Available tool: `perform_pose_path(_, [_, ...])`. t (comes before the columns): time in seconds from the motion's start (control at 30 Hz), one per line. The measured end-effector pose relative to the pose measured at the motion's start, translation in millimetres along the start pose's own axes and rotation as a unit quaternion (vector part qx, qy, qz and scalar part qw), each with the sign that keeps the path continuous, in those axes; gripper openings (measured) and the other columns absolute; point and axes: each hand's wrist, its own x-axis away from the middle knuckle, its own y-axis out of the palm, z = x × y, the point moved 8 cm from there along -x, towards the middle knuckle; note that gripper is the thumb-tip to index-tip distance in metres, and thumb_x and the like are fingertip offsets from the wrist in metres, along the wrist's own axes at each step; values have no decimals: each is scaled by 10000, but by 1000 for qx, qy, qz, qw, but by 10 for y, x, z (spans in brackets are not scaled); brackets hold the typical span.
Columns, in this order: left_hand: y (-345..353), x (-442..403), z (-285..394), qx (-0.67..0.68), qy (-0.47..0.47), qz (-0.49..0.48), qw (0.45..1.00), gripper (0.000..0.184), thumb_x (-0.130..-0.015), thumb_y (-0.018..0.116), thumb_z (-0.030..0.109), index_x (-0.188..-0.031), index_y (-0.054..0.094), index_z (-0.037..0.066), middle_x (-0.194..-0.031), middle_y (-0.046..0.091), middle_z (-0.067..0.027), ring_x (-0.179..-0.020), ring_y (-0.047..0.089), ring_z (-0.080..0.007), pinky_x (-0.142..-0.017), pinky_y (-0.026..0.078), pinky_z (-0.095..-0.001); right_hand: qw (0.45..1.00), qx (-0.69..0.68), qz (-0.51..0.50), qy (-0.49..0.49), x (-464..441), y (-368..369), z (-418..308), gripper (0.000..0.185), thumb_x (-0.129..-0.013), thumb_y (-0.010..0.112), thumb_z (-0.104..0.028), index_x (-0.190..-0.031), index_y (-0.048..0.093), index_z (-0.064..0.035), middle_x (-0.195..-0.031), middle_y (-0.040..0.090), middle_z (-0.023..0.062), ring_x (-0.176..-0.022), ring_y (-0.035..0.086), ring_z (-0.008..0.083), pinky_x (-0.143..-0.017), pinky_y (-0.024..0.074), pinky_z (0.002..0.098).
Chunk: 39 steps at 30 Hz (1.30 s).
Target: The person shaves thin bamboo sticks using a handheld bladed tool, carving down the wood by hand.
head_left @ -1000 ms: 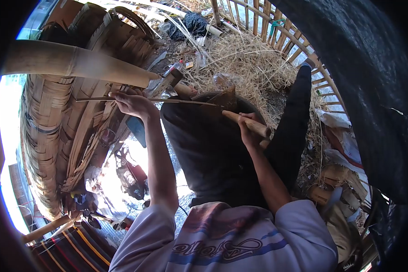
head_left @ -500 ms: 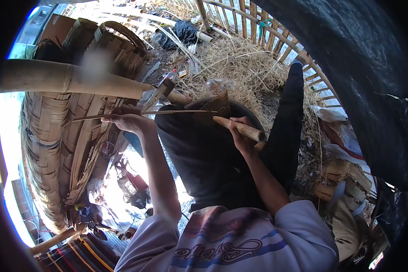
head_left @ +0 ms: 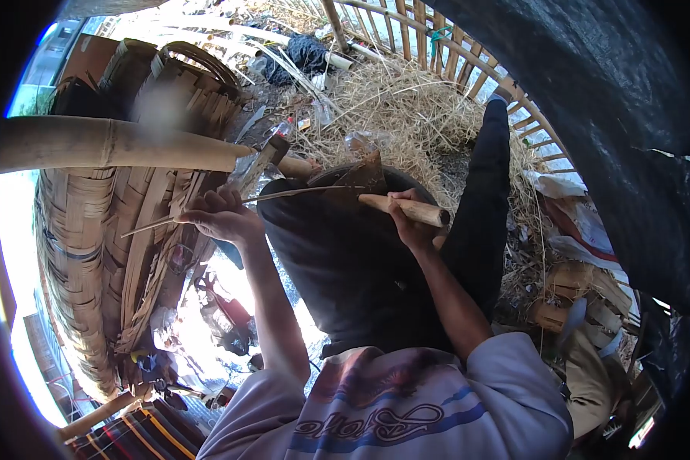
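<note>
A long thin bamboo strip (head_left: 293, 192) runs nearly level across my raised knee, tilted down at its left end. My left hand (head_left: 221, 217) pinches it near that end. In my right hand (head_left: 410, 220) is a tool's pale wooden handle (head_left: 424, 211), gripped with the fingers wrapped round it. The tool's dark, rusty blade (head_left: 366, 178) rests by my knee, its tip pointing up. The strip's right end meets the blade; the exact contact is too small to make out.
A thick bamboo pole (head_left: 107, 144) juts in from the left above large woven bamboo baskets (head_left: 77, 253). Dry straw (head_left: 414, 107) covers ground ahead. A curved bamboo fence (head_left: 468, 57) and a black sheet (head_left: 590, 123) stand at the right.
The left end of the strip has dropped with my left hand, and the strip now bends slightly. My right hand keeps its grip on the handle. The view has shifted slightly.
</note>
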Motion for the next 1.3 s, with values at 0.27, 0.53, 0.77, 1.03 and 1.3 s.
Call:
perform_pose_path(0.27, [-147, -7, -10, -28, -1, 27, 999, 475, -962, 239, 543, -670, 176, 174, -509, 112, 56, -454, 81, -62, -410, 91, -257, 1000, -10, 20, -9, -37, 55, -241, 133, -790, 680, -91, -862, 596, -16, -833, 659, 75, -780, 637, 119, -716, 512, 262])
perform_pose_path(0.53, [-90, 52, 26, -29, -11, 25, 999, 482, -939, 264, 579, -679, 181, 182, -494, 105, 60, -452, 83, -55, -408, 96, -244, 992, 90, -31, -83, -68, 192, -456, 165, -740, 700, -58, -872, 607, -27, -784, 638, 89, -699, 640, 152, -629, 521, 281])
perform_pose_path(0.77, [-33, 124, 24, -22, -22, 23, 999, 509, -923, 280, 599, -663, 171, 175, -532, 94, 58, -487, 65, -78, -430, 90, -262, 990, 77, -45, -113, 52, 256, -457, 154, -744, 695, -59, -863, 604, -25, -766, 630, 72, -685, 629, 132, -629, 520, 273])
perform_pose_path(1.03, [-42, 138, 26, -26, -17, 31, 999, 503, -925, 273, 600, -669, 181, 177, -524, 93, 55, -470, 73, -67, -419, 86, -255, 989, 89, -4, -114, 16, 232, -425, 132, -744, 698, -69, -821, 598, -31, -717, 618, 83, -673, 635, 160, -622, 511, 281])
perform_pose_path(1.3, [-18, 156, 13, -21, -28, 27, 999, 506, -922, 286, 603, -655, 179, 187, -522, 82, 56, -464, 80, -66, -417, 84, -258, 998, 28, 5, -54, -38, 134, -306, 123, -750, 706, -83, -780, 601, -26, -735, 629, 65, -690, 632, 124, -627, 507, 265])
